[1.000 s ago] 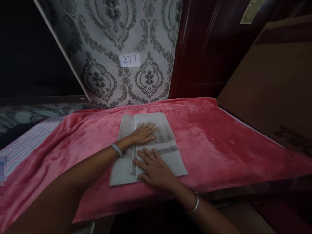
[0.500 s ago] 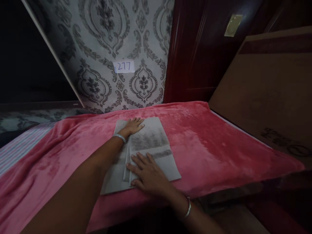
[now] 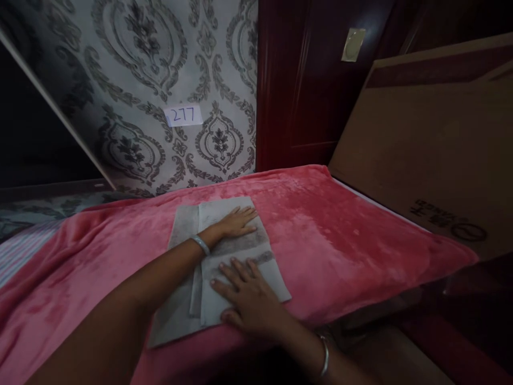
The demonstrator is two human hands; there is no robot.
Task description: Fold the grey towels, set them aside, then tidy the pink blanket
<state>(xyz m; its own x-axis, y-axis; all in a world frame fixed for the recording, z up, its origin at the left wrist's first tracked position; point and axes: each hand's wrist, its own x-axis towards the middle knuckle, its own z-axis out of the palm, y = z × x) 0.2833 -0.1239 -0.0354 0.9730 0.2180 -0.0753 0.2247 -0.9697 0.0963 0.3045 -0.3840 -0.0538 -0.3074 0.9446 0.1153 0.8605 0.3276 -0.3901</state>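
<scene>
A grey folded cloth [image 3: 216, 302] with darker bands lies on a pink plush blanket [image 3: 320, 224]. One part of it is folded over, so its layers show as a stepped edge on the left side. My left hand [image 3: 237, 221] rests flat on the upper part of the cloth, fingers stretched toward its right edge. Lower down, my right hand [image 3: 250, 297] lies palm down on the near right part with fingers spread. Neither hand grips anything. Each wrist wears a silver bracelet.
Behind the blanket stands a patterned wall with a paper label [image 3: 184, 115] reading 277. A dark red door panel [image 3: 298, 80] and a large cardboard box [image 3: 433, 139] are at the right. A dark screen-like panel [image 3: 36, 128] leans at the left, above striped fabric [image 3: 24, 251].
My left hand has slid right across the cloth, from its upper left to its upper right part. The right hand stays on the near part. The view has shifted slightly right.
</scene>
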